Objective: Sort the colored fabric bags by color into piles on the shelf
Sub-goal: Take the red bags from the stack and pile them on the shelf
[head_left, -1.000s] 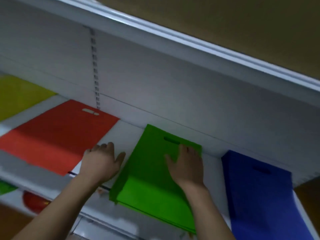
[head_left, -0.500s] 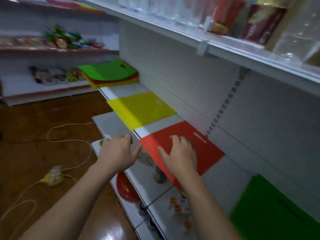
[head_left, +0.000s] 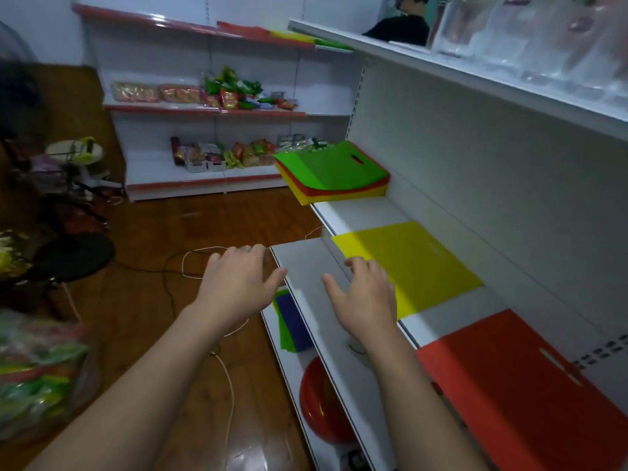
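Both my hands empty, left hand [head_left: 238,283] and right hand [head_left: 365,295] spread, reaching toward mixed bag stack [head_left: 334,176]; yellow bag [head_left: 418,263] and red bag [head_left: 530,389] seed separate piles.

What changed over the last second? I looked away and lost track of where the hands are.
Both hands left the green bag and travelled left along the shelf, past the red bag. Now the right hand hovers open by the yellow bag, and the left hand hangs open off the shelf edge; neither holds anything. The mixed stack of bags and the yellow and red bags lie as before.
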Action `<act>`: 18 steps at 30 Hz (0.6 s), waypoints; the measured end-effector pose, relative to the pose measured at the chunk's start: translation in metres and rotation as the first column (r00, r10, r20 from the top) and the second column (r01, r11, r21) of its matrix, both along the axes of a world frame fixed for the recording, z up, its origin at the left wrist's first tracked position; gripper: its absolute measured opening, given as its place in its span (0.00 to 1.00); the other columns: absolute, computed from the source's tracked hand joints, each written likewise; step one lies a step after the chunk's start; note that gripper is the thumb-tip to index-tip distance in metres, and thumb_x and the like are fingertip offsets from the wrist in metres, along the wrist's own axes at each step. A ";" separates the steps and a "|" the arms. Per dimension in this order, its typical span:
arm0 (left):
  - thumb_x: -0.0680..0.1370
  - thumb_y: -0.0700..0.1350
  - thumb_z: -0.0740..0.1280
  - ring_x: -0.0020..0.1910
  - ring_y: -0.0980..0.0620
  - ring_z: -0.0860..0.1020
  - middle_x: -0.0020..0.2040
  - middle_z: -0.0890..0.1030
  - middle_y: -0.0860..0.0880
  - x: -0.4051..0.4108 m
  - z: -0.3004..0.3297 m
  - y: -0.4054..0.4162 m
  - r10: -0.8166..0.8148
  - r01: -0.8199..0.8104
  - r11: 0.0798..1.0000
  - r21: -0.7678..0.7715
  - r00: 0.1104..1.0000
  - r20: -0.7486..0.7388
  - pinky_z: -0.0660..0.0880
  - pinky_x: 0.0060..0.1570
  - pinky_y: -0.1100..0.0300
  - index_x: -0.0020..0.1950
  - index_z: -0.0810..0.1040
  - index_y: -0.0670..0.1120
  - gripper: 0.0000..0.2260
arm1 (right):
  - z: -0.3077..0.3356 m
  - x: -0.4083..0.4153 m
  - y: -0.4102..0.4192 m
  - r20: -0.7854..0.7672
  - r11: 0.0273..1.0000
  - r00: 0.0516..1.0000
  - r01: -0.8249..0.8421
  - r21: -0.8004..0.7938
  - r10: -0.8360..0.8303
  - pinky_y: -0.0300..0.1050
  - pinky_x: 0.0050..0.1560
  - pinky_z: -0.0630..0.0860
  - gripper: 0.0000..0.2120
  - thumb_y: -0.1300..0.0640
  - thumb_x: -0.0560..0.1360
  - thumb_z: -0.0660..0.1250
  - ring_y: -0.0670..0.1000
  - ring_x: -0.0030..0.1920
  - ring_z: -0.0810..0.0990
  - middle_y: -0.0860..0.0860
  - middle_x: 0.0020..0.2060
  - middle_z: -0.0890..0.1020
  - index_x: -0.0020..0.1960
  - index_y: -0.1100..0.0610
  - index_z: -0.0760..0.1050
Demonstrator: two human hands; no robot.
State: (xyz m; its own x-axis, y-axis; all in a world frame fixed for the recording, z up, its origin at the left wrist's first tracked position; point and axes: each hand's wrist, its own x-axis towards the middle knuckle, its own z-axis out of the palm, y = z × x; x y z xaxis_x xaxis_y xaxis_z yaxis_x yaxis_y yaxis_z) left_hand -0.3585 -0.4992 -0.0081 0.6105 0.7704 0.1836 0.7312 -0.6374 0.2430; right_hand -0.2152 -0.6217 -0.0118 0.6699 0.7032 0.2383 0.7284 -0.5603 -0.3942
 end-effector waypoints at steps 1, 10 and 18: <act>0.79 0.64 0.56 0.56 0.50 0.75 0.54 0.79 0.51 0.002 0.001 0.011 0.000 0.000 1.000 -0.012 1.000 0.002 0.70 0.61 0.48 0.60 0.74 0.50 0.21 | 0.000 0.003 0.010 0.001 1.000 1.000 0.003 -0.005 -0.003 0.49 0.62 0.65 0.24 0.40 0.76 0.61 0.53 0.63 0.69 0.51 0.61 0.74 0.66 0.53 0.70; 0.79 0.63 0.56 0.58 0.50 0.73 0.57 0.77 0.51 0.054 -0.005 0.132 -0.035 0.036 0.996 -0.076 0.999 0.026 0.68 0.61 0.49 0.62 0.73 0.50 0.20 | -0.012 0.050 0.131 -0.045 0.997 0.998 0.052 -0.048 -0.055 0.50 0.60 0.69 0.22 0.41 0.77 0.62 0.52 0.61 0.72 0.51 0.59 0.76 0.64 0.53 0.70; 0.79 0.63 0.56 0.56 0.50 0.74 0.55 0.77 0.51 0.136 -0.011 0.268 -0.110 0.107 0.988 -0.110 0.993 -0.028 0.69 0.61 0.49 0.60 0.73 0.51 0.19 | -0.026 0.126 0.250 -0.192 0.976 0.957 0.208 -0.059 -0.216 0.49 0.52 0.71 0.21 0.40 0.77 0.61 0.56 0.57 0.76 0.52 0.56 0.78 0.62 0.54 0.72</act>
State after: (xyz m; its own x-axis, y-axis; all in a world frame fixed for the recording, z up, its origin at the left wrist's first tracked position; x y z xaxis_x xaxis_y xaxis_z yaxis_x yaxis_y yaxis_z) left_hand -0.2224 -0.2315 -0.0195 0.6961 0.7133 0.0808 0.6681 -0.6850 0.2906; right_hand -0.0887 -0.3715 -0.0373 0.8355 0.5459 0.0630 0.5015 -0.7107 -0.4933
